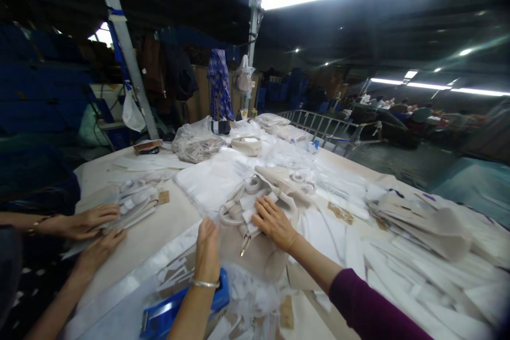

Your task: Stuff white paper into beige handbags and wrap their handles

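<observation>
A beige fabric bag (pixel 255 252) lies in front of me with its strap loops (pixel 231 213) bunched on top and a small metal clasp (pixel 243 251) showing. My right hand (pixel 274 224) rests on it, fingers stretched over a white paper piece (pixel 247 206). Beside the bag's left edge, my left hand (pixel 207 239) is raised with its fingers curled together; whatever they may hold cannot be made out. Under my left wrist is a blue tape dispenser (pixel 225 289). White scraps (pixel 255 297) lie close by.
At left, another person's hands (pixel 95 231) work on a folded beige bag (pixel 139 210). More beige bags (pixel 422 223) and white sheets (pixel 430 281) pile at right. A plastic-wrapped bundle (pixel 197 141) sits farther back. A metal post (pixel 127 53) rises at the table's far left.
</observation>
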Tool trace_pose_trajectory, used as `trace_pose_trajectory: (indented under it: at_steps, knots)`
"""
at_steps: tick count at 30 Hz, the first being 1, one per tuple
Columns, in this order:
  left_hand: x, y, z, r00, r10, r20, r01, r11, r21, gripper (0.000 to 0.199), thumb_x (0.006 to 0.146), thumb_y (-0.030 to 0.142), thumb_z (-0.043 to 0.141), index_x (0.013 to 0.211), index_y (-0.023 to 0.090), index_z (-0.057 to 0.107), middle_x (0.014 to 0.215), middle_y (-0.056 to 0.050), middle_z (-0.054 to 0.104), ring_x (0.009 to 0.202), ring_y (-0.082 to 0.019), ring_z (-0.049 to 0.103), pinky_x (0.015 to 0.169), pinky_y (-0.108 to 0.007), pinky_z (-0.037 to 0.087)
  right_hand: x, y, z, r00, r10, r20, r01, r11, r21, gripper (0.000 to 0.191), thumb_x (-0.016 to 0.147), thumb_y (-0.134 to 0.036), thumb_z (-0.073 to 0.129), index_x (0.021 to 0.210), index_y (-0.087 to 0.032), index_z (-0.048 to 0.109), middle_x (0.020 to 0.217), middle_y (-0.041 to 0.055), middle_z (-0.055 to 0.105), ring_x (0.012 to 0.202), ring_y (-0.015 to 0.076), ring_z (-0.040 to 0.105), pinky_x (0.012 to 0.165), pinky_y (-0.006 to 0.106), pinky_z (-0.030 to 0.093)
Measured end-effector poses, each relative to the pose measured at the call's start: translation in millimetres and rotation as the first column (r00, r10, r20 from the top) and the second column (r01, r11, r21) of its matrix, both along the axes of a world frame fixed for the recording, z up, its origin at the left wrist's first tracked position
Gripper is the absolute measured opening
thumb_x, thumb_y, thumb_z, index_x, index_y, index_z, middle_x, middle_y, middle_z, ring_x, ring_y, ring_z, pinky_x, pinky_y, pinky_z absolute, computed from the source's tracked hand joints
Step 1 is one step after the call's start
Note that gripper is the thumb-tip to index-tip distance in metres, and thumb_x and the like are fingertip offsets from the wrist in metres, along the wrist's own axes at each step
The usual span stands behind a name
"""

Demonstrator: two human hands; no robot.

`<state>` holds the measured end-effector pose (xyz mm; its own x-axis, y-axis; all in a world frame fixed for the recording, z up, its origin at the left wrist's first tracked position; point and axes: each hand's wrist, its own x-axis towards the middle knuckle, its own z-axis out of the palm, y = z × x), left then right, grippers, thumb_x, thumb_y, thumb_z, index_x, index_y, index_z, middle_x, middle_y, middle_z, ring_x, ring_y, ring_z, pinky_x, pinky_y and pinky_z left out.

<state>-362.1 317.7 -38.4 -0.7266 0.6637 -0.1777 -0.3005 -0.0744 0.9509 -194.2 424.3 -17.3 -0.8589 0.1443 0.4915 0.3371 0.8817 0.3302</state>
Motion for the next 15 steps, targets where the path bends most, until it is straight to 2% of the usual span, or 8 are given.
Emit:
trace_pose_trajectory:
  at_steps: [1,2,3,5,7,9,12,15]
  knots:
    - [0,-4,1.0,0.965,0.036,-0.259,-0.033,0.999,0.015,0.048,0.086,0.023,0.046,0.133,0.022,0.036,0.143,-0.008,0.035,0.133,-0.02,0.031,0.112,-0.039,0.025,1,-1,1.4,1.0,0.007,0.006,-0.007,1.0,-0.009,0.013,0.089,-0.014,0.041,0.09,-0.016,0.054,0.115,0.0142,0.056,0.12,0.0239,0.043,0.104,0.046,0.034]
    - [1,-5,2.6,0.866,0.021,-0.499,-0.007,1.0,0.029,0.051,0.087,0.028,0.044,0.136,0.025,0.031,0.147,-0.006,0.028,0.136,-0.02,0.023,0.114,-0.04,0.019,2,-2,4.9,1.0,0.014,0.019,-0.014,1.0,-0.022,0.013,0.089,-0.014,0.041,0.091,-0.015,0.054,0.115,0.0142,0.056,0.122,0.0242,0.042,0.105,0.046,0.033]
    - [3,-2,4.3,0.732,-0.039,-0.681,0.062,0.998,0.009,0.05,0.088,0.031,0.041,0.137,0.025,0.03,0.148,-0.005,0.026,0.138,-0.02,0.019,0.115,-0.042,0.015,2,-2,9.7,0.999,0.015,0.037,-0.013,0.999,-0.04,0.014,0.089,-0.014,0.041,0.093,-0.015,0.054,0.117,0.0144,0.055,0.123,0.0245,0.041,0.106,0.046,0.031]
    - [5,11,6.0,0.464,-0.236,-0.854,0.251,0.959,-0.128,0.044,0.091,0.032,0.033,0.134,0.024,0.038,0.144,-0.007,0.036,0.135,-0.021,0.025,0.114,-0.045,0.015,5,-3,20.7,0.996,0.006,0.085,0.002,0.996,-0.089,0.015,0.088,-0.013,0.042,0.098,-0.013,0.053,0.12,0.0151,0.053,0.126,0.0247,0.037,0.108,0.045,0.028]
    - [7,26,5.2,0.283,-0.42,-0.862,0.382,0.874,-0.3,0.042,0.091,0.033,0.029,0.129,0.022,0.045,0.136,-0.009,0.047,0.129,-0.022,0.037,0.111,-0.047,0.02,8,-4,31.7,0.988,0.012,0.153,0.011,0.988,-0.151,0.021,0.084,-0.014,0.048,0.104,-0.012,0.052,0.125,0.0162,0.05,0.13,0.0248,0.033,0.11,0.044,0.024]
    - [5,40,3.4,0.207,-0.5,-0.841,0.417,0.823,-0.386,0.044,0.091,0.035,0.027,0.127,0.02,0.046,0.132,-0.011,0.051,0.125,-0.023,0.043,0.108,-0.047,0.026,10,-5,43.3,0.974,0.03,0.226,0.019,0.977,-0.211,0.039,0.075,-0.018,0.059,0.112,-0.011,0.048,0.13,0.0179,0.045,0.133,0.0269,0.027,0.111,0.045,0.02]
    - [-1,54,3.5,0.181,-0.49,-0.853,0.419,0.823,-0.384,0.047,0.09,0.038,0.025,0.126,0.016,0.046,0.13,-0.013,0.052,0.122,-0.023,0.045,0.106,-0.044,0.031,13,-10,64.6,0.964,0.024,0.264,0.045,0.966,-0.254,0.069,0.06,-0.024,0.071,0.121,-0.009,0.043,0.139,0.0209,0.035,0.135,0.0324,0.018,0.111,0.049,0.014]
    - [-8,58,8.9,0.146,-0.429,-0.891,0.44,0.835,-0.33,0.046,0.089,0.041,0.027,0.118,0.015,0.051,0.124,-0.013,0.056,0.117,-0.023,0.05,0.102,-0.04,0.038,19,-28,85.8,0.983,-0.019,0.185,0.064,0.968,-0.244,0.069,0.061,-0.026,0.069,0.122,-0.01,0.042,0.14,0.0195,0.034,0.134,0.0322,0.019,0.11,0.048,0.014]
